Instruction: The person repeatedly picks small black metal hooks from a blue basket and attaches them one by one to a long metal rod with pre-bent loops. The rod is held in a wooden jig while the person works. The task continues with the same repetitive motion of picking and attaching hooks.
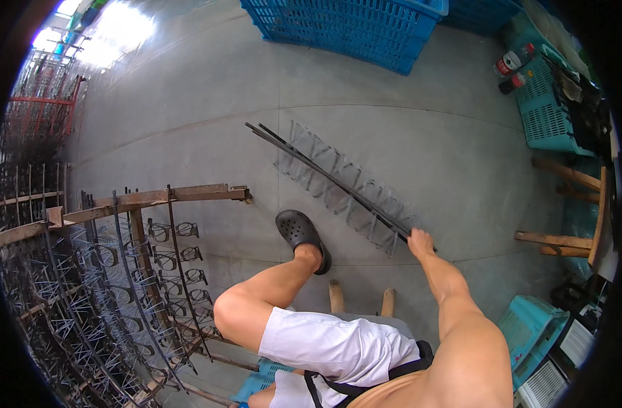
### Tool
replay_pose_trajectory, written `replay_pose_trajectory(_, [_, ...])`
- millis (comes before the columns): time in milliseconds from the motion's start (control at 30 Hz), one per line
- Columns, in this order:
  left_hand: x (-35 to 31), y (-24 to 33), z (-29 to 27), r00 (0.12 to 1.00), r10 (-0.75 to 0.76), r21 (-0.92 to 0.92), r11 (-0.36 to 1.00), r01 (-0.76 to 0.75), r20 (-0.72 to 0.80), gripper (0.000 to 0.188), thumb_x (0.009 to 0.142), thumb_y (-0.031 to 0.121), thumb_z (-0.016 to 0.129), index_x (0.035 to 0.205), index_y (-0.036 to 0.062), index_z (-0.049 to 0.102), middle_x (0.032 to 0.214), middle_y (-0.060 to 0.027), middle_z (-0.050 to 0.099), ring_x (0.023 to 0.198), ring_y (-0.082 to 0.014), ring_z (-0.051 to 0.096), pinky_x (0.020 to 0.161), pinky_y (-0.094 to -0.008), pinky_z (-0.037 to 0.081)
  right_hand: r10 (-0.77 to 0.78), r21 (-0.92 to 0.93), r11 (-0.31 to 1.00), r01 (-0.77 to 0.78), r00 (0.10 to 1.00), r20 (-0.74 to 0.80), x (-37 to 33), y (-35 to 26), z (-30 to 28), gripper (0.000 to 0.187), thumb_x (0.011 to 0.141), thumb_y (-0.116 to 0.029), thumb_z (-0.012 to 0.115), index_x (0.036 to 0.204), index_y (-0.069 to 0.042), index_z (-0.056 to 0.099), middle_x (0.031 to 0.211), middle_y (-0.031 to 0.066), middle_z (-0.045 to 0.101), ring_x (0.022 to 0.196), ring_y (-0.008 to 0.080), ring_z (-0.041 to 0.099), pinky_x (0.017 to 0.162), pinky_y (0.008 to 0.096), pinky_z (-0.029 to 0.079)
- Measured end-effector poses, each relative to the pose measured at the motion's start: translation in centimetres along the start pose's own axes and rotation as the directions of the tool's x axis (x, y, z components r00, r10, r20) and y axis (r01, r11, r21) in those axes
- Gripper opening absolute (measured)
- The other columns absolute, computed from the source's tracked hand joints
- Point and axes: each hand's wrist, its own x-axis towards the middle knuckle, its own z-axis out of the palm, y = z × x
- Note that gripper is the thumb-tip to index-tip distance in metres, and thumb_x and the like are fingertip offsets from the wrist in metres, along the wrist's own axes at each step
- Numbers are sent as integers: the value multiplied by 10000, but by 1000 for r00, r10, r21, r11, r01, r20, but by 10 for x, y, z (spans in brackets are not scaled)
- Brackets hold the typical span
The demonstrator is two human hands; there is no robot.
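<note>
My right hand [421, 242] is closed round the near end of a few long dark rods [338, 182], bundled together and slanting away to the upper left. Along the rods runs a row of thin, pale grey wire-like pieces [335, 197], sticking out to both sides; their exact form is too fine to make out. The bundle hangs in front of me over the grey floor. My left hand does not show. At left, a brown metal rack [202, 193] carries similar upright rods, with dark eyeglass frames [188, 255] on the one nearest my knee.
My foot in a dark clog [299, 231] rests beside the rack's end. A large blue crate [345, 34] stands ahead. At right are a teal basket [545, 109], a bottle [509, 62], a wooden stool [575, 178] and a teal crate [525, 330]. A red rack [46, 100] stands far left.
</note>
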Motion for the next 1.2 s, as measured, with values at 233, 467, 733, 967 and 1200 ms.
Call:
replay_pose_trajectory(233, [15, -3, 1, 996, -41, -53, 998, 45, 85, 350, 860, 294, 545, 554, 149, 456, 444, -15, 406, 359, -134, 357, 349, -277, 277, -216, -58, 976, 209, 947, -236, 86, -107, -41, 363, 894, -354, 523, 936, -1, 599, 944, 210, 630, 923, 409, 588, 768, 506, 468])
replay_pose_trajectory(467, [-7, -15, -7, 992, 124, -191, 975, -118, 22, 234, 825, 260, 626, 766, 52, 538, 603, -79, 518, 447, -150, 458, 372, -311, 383, -237, 538, 843, 34, 920, 313, 76, -164, -132, 337, 888, -337, 547, 889, -16, 650, 785, 167, 657, 734, 289, 635, 666, 409, 490])
replay_pose_trajectory(733, [-147, 37, 59, 716, 688, -99, 709, -698, -120, 359, 806, 156, 633, 1096, -31, 532, 847, -142, 624, 720, -231, 599, 616, -346, 513, -477, 257, 808, 530, 845, -243, 4, -102, -158, 335, 832, -335, 590, 768, -6, 597, 662, 195, 578, 602, 345, 533, 576, 416, 413])
replay_pose_trajectory(967, [-283, 148, 165, -30, 940, -655, 214, -724, 340, 222, 892, 107, 581, 1064, -31, 560, 1004, -66, 591, 931, -121, 561, 834, -248, 453, -390, -40, 900, 434, 760, -521, -133, 63, -222, 269, 844, -297, 609, 802, -32, 584, 676, 192, 587, 677, 411, 566, 574, 471, 424])
replay_pose_trajectory(1200, [-357, 229, 269, 20, 884, -769, 417, -484, 467, 556, 923, 455, 462, 1100, -59, 575, 1100, -186, 603, 1078, -262, 528, 961, -340, 363, -634, -420, 752, 507, 384, -672, -250, 185, -292, 105, 763, -82, 630, 842, -14, 623, 727, 181, 622, 677, 348, 624, 591, 408, 500])
